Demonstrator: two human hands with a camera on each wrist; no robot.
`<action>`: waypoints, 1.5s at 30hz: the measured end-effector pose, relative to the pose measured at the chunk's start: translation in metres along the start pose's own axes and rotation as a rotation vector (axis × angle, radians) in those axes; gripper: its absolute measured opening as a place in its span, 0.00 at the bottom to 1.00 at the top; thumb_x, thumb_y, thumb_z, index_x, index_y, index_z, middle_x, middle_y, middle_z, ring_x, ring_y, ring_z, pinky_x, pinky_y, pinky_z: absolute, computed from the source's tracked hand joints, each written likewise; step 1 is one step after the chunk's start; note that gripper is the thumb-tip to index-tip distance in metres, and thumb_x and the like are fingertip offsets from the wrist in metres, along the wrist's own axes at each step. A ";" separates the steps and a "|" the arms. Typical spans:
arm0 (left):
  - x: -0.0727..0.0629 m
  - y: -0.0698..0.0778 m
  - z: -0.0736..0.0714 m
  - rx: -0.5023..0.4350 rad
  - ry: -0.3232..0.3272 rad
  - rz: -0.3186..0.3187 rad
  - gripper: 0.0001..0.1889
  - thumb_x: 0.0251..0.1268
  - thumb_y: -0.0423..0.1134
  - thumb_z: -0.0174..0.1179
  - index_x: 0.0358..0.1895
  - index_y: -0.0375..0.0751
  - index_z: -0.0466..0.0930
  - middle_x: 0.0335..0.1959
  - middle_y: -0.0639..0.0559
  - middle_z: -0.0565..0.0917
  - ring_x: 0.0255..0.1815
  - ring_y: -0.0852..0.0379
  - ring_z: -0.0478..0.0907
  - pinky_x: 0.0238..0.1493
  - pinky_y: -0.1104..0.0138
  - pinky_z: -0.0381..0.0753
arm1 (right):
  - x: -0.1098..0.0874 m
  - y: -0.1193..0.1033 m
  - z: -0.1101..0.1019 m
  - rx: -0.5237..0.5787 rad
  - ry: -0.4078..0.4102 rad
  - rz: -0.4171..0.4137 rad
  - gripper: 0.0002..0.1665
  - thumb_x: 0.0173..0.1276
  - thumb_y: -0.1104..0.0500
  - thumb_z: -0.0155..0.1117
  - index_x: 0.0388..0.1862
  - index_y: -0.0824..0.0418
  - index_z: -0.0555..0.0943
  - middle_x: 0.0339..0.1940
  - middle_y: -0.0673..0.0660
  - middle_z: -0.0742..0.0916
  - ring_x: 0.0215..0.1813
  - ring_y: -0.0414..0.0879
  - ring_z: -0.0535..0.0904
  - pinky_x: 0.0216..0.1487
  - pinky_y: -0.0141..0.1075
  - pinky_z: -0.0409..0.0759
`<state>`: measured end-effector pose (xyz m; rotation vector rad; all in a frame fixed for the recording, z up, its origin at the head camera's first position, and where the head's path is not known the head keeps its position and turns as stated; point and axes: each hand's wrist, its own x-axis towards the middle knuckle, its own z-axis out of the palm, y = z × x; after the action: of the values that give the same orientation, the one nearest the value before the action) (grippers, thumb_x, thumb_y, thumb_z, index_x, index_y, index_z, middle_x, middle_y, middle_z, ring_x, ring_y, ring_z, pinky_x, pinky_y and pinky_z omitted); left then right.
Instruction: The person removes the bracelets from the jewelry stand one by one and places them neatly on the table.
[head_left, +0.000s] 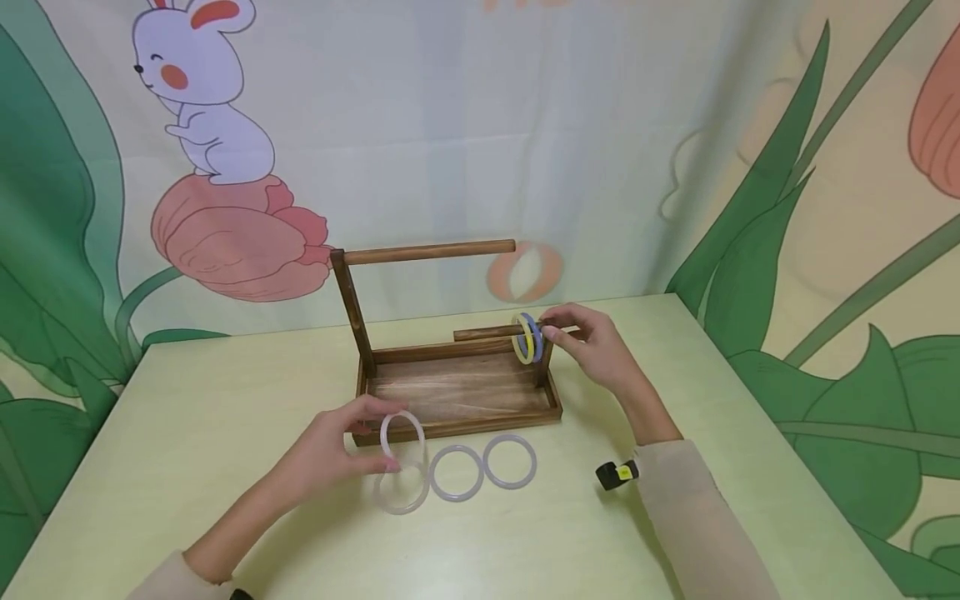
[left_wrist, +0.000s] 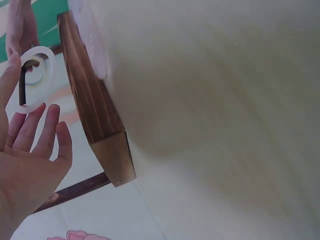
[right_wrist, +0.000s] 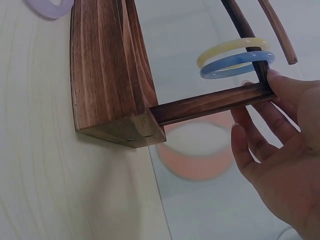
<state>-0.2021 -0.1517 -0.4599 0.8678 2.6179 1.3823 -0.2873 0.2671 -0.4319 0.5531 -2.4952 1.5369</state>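
Note:
My left hand pinches a whitish translucent bangle between thumb and fingers, upright in front of the wooden bangle stand. In the left wrist view that bangle touches the thumb and fingertips. A yellow bangle and a blue bangle hang together on the stand's lower rod, near its post. My right hand holds the top of that short post, thumb on one side and fingers on the other, just beside the blue bangle.
Three pale bangles lie on the table before the stand: a pinkish one partly behind the held bangle, a middle one and a right one. A higher rod has a free right end. Behind hangs a printed curtain.

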 end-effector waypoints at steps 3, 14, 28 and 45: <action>-0.004 0.001 0.006 -0.001 -0.041 0.018 0.36 0.50 0.47 0.84 0.65 0.55 0.82 0.65 0.62 0.84 0.66 0.56 0.81 0.63 0.51 0.82 | 0.000 0.000 -0.001 0.000 -0.004 -0.008 0.13 0.81 0.57 0.65 0.57 0.63 0.83 0.48 0.59 0.89 0.51 0.53 0.84 0.52 0.38 0.82; -0.017 -0.003 0.023 0.021 -0.130 0.022 0.34 0.54 0.49 0.83 0.66 0.55 0.81 0.65 0.63 0.85 0.64 0.59 0.80 0.61 0.55 0.81 | 0.002 0.002 -0.005 0.036 -0.012 0.014 0.14 0.81 0.62 0.64 0.60 0.67 0.82 0.50 0.64 0.88 0.52 0.56 0.83 0.50 0.34 0.81; -0.038 0.004 0.026 0.043 -0.174 0.028 0.32 0.52 0.54 0.83 0.62 0.56 0.83 0.64 0.64 0.85 0.62 0.63 0.81 0.59 0.57 0.82 | 0.003 0.002 -0.001 0.039 -0.008 0.005 0.13 0.81 0.58 0.66 0.57 0.64 0.83 0.48 0.61 0.89 0.51 0.53 0.84 0.51 0.36 0.82; -0.061 0.009 0.021 0.189 -0.195 0.052 0.36 0.52 0.59 0.82 0.64 0.55 0.81 0.58 0.64 0.84 0.58 0.61 0.80 0.63 0.56 0.81 | 0.001 0.005 0.001 0.051 -0.019 0.022 0.14 0.81 0.57 0.65 0.58 0.64 0.83 0.50 0.60 0.89 0.52 0.53 0.84 0.54 0.38 0.82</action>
<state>-0.1403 -0.1626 -0.4777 1.0410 2.6214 1.0129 -0.2902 0.2676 -0.4363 0.5521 -2.4898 1.6151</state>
